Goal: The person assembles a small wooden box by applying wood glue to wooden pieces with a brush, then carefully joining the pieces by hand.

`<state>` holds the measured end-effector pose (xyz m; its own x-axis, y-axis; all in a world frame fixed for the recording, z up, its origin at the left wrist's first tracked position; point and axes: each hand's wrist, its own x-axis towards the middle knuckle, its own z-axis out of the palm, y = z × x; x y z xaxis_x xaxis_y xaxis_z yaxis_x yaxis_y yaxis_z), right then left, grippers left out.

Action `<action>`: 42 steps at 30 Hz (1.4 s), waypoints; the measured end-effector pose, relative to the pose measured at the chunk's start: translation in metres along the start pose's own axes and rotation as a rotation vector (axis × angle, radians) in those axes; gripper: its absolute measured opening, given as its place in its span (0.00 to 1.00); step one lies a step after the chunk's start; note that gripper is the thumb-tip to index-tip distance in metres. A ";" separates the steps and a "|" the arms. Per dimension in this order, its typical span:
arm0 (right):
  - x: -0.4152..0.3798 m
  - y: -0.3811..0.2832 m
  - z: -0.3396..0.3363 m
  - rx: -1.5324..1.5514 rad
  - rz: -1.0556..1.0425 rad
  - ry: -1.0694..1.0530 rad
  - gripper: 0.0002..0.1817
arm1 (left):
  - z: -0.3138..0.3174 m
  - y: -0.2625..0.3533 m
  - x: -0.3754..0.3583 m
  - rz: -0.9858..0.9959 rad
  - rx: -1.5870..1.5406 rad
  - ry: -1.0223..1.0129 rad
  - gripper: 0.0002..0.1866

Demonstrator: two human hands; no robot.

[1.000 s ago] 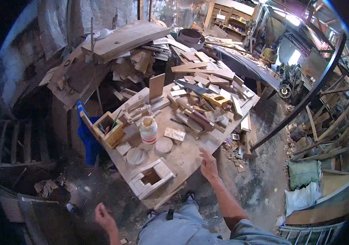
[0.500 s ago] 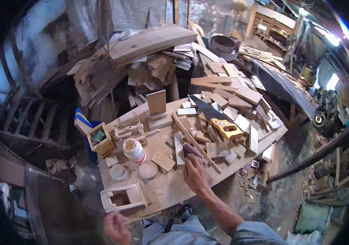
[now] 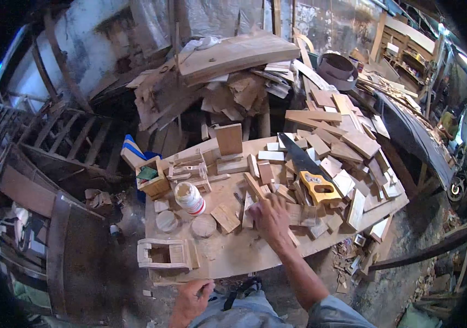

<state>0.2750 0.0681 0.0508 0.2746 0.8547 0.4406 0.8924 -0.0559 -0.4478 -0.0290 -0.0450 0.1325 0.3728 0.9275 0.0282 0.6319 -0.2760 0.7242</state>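
Note:
My right hand [image 3: 272, 218] reaches over the wood pieces near the front of the workbench [image 3: 233, 262]. Its fingers are bent down over a long thin wooden strip [image 3: 255, 186]; the fingertips are blurred and what they hold is hard to see. My left hand [image 3: 193, 298] is curled closed below the bench's front edge, near my lap, and whatever it might hold is hidden. A small wooden box frame [image 3: 162, 255] lies at the front left. Behind it are two round wood discs [image 3: 204, 226] and an open white jar [image 3: 190, 198].
A saw with a yellow handle [image 3: 320, 188] lies on piled offcuts [image 3: 354, 143] at the right. A wooden box [image 3: 153, 179] with green contents is at the left. Behind stands a thick slab [image 3: 239, 54] on a heap. A dark bar [image 3: 430, 247] crosses the lower right.
The view has shifted, so the bench sits further right. My left hand has come in toward my lap. My right hand has moved onto the strip; the dark piece near its fingers no longer shows clearly.

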 end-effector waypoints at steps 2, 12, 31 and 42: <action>0.049 -0.012 0.027 -0.022 -0.120 -0.187 0.19 | 0.009 0.001 -0.002 0.027 -0.060 0.010 0.09; 0.140 -0.001 0.154 -0.237 -0.388 -0.406 0.19 | 0.003 -0.060 -0.061 -0.199 -0.013 0.073 0.13; -0.072 -0.179 -0.044 0.888 0.172 -0.282 0.12 | -0.084 -0.071 0.049 -0.036 -1.008 -0.028 0.19; -0.195 -0.418 0.054 0.566 0.260 -0.027 0.15 | -0.187 -0.249 0.026 -0.276 -1.072 -0.238 0.14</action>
<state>-0.1711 -0.0471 0.1103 0.4420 0.8628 0.2452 0.4670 0.0121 -0.8842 -0.3039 0.0954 0.0819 0.5032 0.8199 -0.2731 -0.1528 0.3955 0.9057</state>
